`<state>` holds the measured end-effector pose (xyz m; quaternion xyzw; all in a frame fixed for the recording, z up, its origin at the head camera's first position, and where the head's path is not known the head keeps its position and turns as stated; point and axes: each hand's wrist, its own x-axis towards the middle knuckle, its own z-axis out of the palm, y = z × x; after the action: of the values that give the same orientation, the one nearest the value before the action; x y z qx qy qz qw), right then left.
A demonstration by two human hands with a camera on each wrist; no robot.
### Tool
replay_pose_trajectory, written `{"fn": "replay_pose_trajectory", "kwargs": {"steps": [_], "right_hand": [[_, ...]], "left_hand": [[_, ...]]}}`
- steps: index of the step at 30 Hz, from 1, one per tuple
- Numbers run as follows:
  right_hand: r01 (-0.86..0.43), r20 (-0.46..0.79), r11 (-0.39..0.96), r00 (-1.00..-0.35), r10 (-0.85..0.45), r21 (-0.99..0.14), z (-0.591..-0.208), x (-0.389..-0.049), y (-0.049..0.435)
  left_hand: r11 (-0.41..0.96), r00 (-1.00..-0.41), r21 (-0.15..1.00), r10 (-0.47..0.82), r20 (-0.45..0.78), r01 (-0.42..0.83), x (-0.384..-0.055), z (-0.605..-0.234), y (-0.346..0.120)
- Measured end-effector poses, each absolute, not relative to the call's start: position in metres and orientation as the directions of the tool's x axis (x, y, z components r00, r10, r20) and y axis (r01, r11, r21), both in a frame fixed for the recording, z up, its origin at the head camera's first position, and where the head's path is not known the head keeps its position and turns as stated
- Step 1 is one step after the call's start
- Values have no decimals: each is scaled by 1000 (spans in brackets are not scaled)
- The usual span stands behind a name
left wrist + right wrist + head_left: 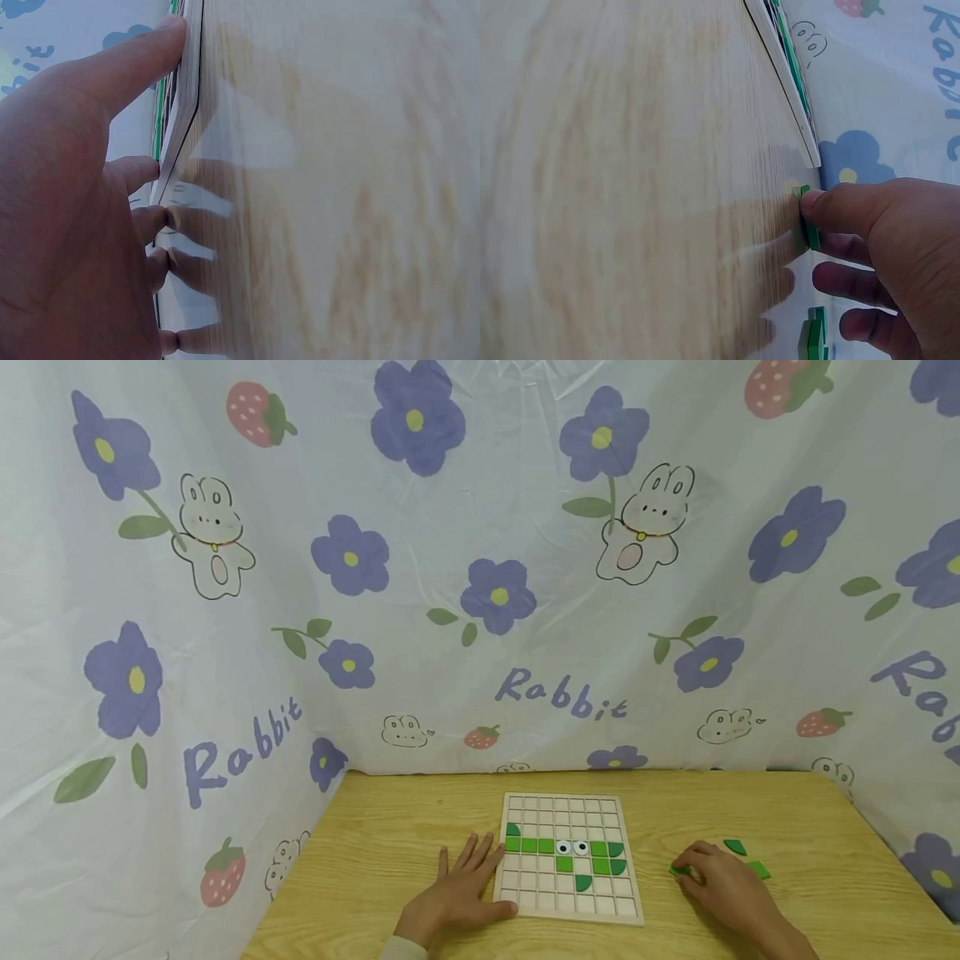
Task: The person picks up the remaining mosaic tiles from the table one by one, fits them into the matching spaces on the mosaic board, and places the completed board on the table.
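A wooden grid board (546,887) lies on the table with several light green square tiles (529,845), dark green quarter-round tiles (583,883) and two round eye tiles (563,848) set in its cells. Fingers spread, my left hand (459,893) rests at the board's left side, its thumb touching the near left corner. To the right of the board, my right hand (723,887) pinches a green tile (811,229) between thumb and fingers, low at the tabletop. Fingers cover much of that tile, so its shape cannot be told.
A dark green quarter-round tile (735,847) and a light green tile (760,869) lie on the wooden table (405,814) beyond and beside my right hand. White cloth printed with rabbits and flowers (480,635) hangs along the table's back and sides.
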<state>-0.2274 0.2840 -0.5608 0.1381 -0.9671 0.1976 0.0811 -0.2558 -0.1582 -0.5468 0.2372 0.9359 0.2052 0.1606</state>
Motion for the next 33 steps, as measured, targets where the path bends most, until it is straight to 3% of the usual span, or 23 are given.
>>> {"fn": "replay_pose_trajectory", "kwargs": {"steps": [33], "right_hand": [[-292,231,901,-947,-225,-320,-562,-227,279]], "left_hand": [[810,-834,452,507,-219,374,-257,-548,-159]]}}
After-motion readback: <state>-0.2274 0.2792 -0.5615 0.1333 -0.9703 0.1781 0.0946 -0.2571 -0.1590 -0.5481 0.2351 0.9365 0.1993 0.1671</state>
